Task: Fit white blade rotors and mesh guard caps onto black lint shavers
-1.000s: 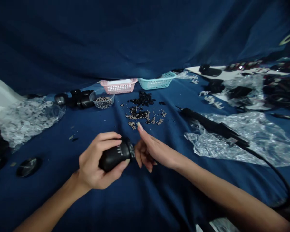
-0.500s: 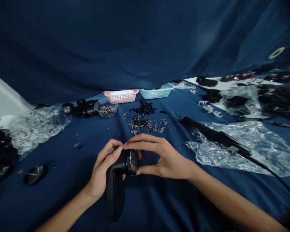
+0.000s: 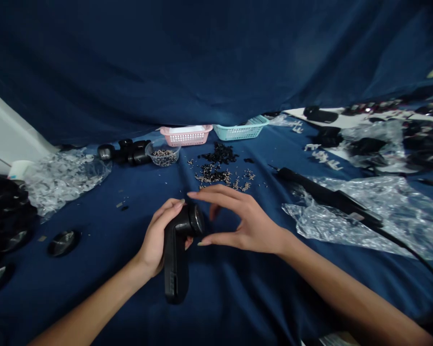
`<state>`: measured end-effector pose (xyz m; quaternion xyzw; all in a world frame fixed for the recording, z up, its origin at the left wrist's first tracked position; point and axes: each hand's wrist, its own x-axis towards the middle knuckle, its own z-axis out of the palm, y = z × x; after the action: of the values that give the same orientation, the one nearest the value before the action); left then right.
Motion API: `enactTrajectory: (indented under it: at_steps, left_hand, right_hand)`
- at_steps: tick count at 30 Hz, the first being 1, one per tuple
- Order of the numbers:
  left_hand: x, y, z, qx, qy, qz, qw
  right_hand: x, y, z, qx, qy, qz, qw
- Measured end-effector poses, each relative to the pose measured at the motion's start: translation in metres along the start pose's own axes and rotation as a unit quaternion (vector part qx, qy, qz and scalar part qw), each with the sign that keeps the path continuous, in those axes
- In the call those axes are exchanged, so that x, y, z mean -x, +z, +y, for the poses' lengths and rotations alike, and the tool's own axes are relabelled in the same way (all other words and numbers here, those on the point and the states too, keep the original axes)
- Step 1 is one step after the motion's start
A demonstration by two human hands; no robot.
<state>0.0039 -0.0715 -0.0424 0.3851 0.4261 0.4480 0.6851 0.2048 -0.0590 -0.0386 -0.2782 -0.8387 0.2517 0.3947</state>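
Observation:
A black fabric shaver (image 3: 171,262) with an angled handle is held in my left hand (image 3: 154,240), whose fingers wrap round its upper body. The handle points down toward me. Its round metal-faced head (image 3: 196,220) is turned to the right. My right hand (image 3: 250,223) is open just right of that head, thumb and fingers spread in a C shape with nothing between them. Beyond the hands, small screws (image 3: 222,180) and little black parts (image 3: 221,153) lie scattered on the blue cloth (image 3: 122,288).
A clear bowl of screws (image 3: 164,156) stands behind, near a pink basket (image 3: 186,137) and a turquoise basket (image 3: 241,129). On the right, a corded electric screwdriver (image 3: 328,196) lies over clear plastic wrap (image 3: 389,216). Leftward are a bag of clear parts (image 3: 63,180) and a black cap (image 3: 63,242).
My right hand's fingers have come off the shaver's head and spread apart. The shaver has shifted slightly up and right in view, and its handle has turned a little. My left hand keeps its hold.

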Motion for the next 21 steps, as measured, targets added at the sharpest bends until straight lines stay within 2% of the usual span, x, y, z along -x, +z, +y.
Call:
enactTrajectory:
  at_steps: [3,8,10,16,21]
  left_hand:
    - [-0.0007,-0.0015,-0.0009,0.006,-0.01,0.0,1.0]
    - [-0.0002,0.0005,-0.0024,0.005,-0.008,-0.01,1.0]
    - [0.0003,0.0016,-0.0021,0.011,-0.016,-0.008,1.0]
    - [-0.0007,0.0007,0.0003,0.025,-0.03,0.002,0.999]
    - [0.0003,0.0021,-0.0007,0.011,-0.015,-0.002,1.0]
  right_hand:
    - [-0.0006,0.0005,0.0003,-0.008,-0.022,-0.013,1.0]
    - [0.0,0.0052,0.0011,0.05,0.066,0.009,0.997]
    - [-0.0003,0.0034,0.0015,0.048,0.082,0.016,0.995]
    - [-0.0013,0.0005,0.0022,0.003,-0.009,0.0,1.0]
    - [-0.0001,0.0049,0.0006,0.042,0.091,0.032,0.994]
